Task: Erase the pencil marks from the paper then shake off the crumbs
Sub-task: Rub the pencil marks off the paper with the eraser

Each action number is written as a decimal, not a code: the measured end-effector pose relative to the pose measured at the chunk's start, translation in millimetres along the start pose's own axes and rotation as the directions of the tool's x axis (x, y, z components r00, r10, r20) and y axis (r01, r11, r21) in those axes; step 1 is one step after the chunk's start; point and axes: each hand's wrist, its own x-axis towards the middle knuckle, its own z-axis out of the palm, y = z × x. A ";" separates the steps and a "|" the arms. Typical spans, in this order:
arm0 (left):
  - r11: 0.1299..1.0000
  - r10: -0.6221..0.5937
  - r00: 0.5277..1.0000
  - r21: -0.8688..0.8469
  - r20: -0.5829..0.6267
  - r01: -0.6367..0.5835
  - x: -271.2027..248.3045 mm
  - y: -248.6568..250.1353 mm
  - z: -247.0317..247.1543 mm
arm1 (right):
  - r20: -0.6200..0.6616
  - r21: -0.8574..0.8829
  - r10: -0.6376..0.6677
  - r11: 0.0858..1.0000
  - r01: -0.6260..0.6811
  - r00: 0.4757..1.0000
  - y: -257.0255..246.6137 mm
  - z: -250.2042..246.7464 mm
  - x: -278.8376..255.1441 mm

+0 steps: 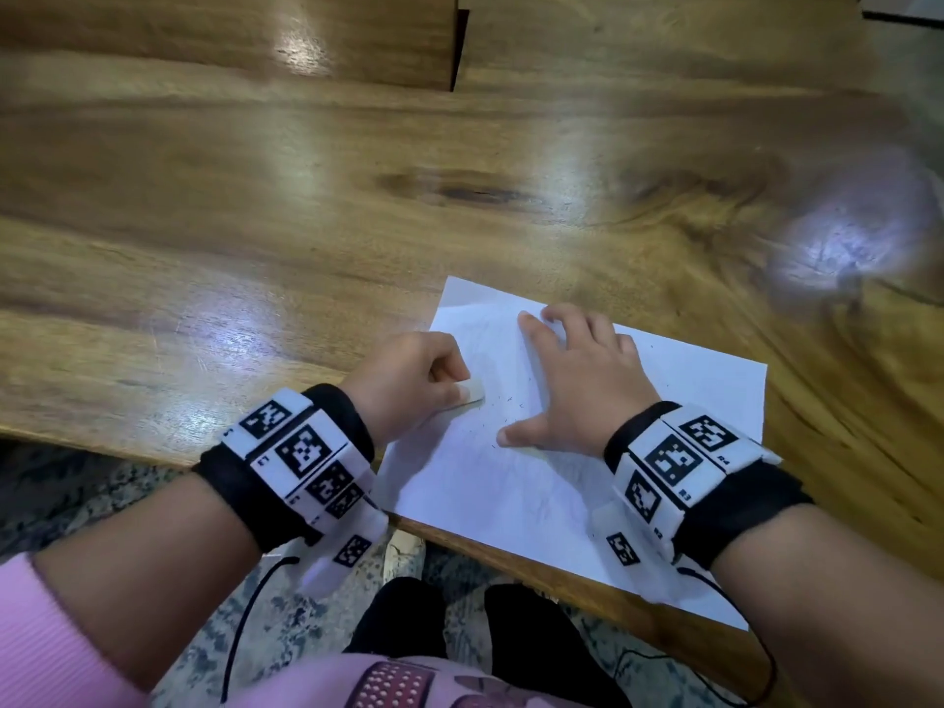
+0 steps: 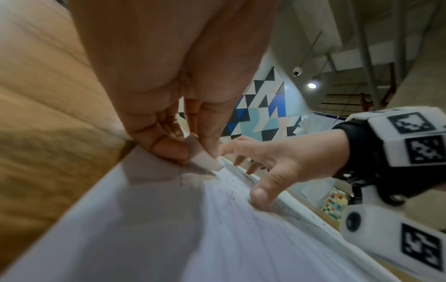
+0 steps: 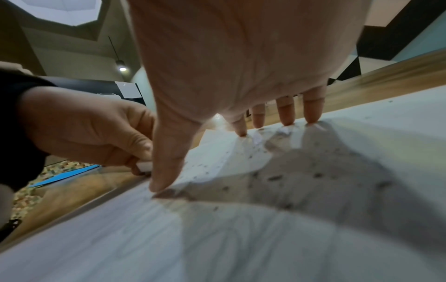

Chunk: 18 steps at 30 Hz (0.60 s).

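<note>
A white sheet of paper (image 1: 679, 401) lies on the wooden table (image 1: 255, 206), its near edge hanging over the table's front edge. My left hand (image 1: 408, 380) pinches a small white eraser (image 1: 472, 390) between thumb and fingers and holds it against the paper's left side; the eraser (image 2: 205, 159) touches the sheet (image 2: 193, 238). My right hand (image 1: 577, 380) lies spread on the paper, its fingertips (image 3: 286, 118) and thumb pressing the sheet (image 3: 362, 143) down. Dark eraser crumbs (image 1: 511, 406) are scattered between the hands and under the right palm (image 3: 272, 178). Faint pencil traces remain.
The table stretches far to the left and back, with a bright glare patch (image 1: 838, 247) at the right. A patterned floor (image 1: 76, 493) and my dark shoes (image 1: 408, 620) show below the front edge. Thin black cables (image 1: 245, 615) hang from both wristbands.
</note>
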 end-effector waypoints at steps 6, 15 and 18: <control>0.998 -0.015 1.000 -0.056 0.003 0.015 9.4 7.7 -10.5 | -0.036 0.022 0.013 1.000 -0.012 0.999 -9.5 5.1 6.4; 0.975 0.102 0.990 0.207 -0.101 -0.079 72.2 48.3 -17.3 | -0.025 -0.009 0.006 1.000 -0.007 1.000 -8.0 3.5 7.7; 0.967 0.114 0.991 0.236 -0.073 -0.094 66.9 41.0 -15.6 | -0.031 0.002 0.001 1.000 0.000 1.000 -7.2 5.0 8.2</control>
